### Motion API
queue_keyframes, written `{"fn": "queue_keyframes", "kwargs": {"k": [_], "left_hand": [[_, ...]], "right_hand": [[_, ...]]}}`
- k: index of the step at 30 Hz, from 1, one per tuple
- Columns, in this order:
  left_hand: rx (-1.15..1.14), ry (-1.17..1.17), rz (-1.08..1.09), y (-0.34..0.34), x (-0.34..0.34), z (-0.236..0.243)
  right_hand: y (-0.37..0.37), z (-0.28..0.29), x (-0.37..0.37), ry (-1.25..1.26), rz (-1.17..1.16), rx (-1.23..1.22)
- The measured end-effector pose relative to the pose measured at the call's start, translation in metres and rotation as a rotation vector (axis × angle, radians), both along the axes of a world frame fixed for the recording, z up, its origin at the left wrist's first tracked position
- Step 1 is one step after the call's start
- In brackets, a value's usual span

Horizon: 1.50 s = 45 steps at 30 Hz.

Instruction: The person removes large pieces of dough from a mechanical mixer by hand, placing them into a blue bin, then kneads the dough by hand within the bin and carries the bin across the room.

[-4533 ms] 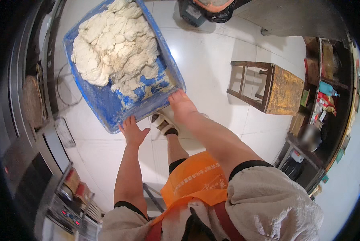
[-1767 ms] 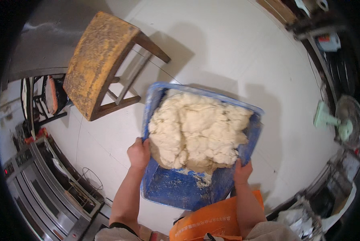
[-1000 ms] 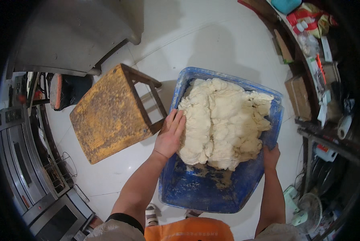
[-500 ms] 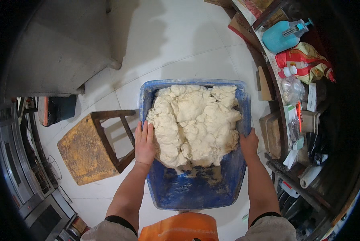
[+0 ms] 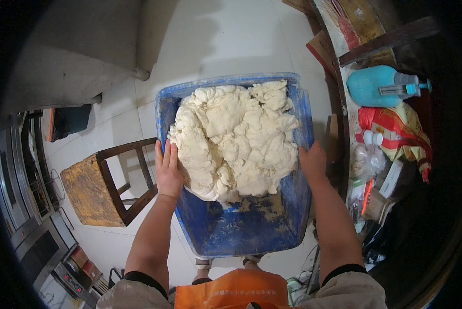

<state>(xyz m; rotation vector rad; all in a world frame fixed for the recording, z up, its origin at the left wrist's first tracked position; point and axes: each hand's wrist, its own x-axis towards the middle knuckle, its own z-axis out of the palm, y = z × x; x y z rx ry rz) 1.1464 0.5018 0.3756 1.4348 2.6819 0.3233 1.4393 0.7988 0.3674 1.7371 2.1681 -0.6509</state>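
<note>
A big blue plastic tub (image 5: 241, 234) is in front of me, its long sides between my two hands. Pale, lumpy dough (image 5: 231, 136) fills its far and middle part; the near end shows bare, flour-smeared blue plastic. My left hand (image 5: 168, 172) grips the left rim, its fingers lying over the edge beside the dough and its thumb hidden. On the opposite side my right hand (image 5: 313, 160) is closed around the right rim, with most of its fingertips out of sight.
A worn wooden stool (image 5: 94, 190) lies tipped on the tiled floor at the left. Oven-like metal equipment (image 5: 40, 252) lines the left edge. Along the right, a cluttered shelf holds a turquoise spray bottle (image 5: 372, 86) and a red-and-cream bag (image 5: 396, 131). My feet (image 5: 202, 265) show below the tub.
Both hands have kept hold of the tub, which now appears farther up and left in the picture. The stool has shifted left in view, the shelf items downward, and my feet have appeared.
</note>
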Motion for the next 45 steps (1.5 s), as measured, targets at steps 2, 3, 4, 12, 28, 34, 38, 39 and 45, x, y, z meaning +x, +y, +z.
{"fn": "queue_keyframes", "kwargs": {"k": [2,3,4,12,28,34,38,39,45], "left_hand": [[-0.026,-0.015,-0.012,0.004,-0.002,0.002],[-0.013,-0.019,-0.017,0.006,-0.005,0.003],[-0.007,-0.014,-0.009,0.008,-0.006,0.004],[-0.079,-0.093,0.009,0.026,-0.018,-0.002],[-0.226,-0.289,0.399,0.014,-0.031,-0.026],[-0.219,-0.288,0.389,0.016,-0.036,-0.039],[-0.261,-0.305,0.393,0.015,-0.035,-0.039],[-0.282,-0.298,0.389,0.016,-0.035,-0.039],[-0.207,-0.346,0.408,0.016,-0.033,-0.039]], "right_hand": [[0.006,0.006,-0.008,-0.012,0.016,-0.005],[0.008,0.008,-0.013,-0.002,0.016,0.032],[0.011,0.011,-0.017,0.019,0.013,0.015],[0.031,0.008,-0.028,0.056,0.001,0.005],[0.042,0.003,-0.061,-0.039,0.09,0.01],[0.048,-0.007,-0.057,-0.185,0.093,-0.041],[0.049,-0.008,-0.057,-0.121,0.071,-0.102],[0.049,-0.008,-0.057,-0.077,0.048,-0.113],[0.048,-0.009,-0.054,-0.181,0.093,-0.059]]}}
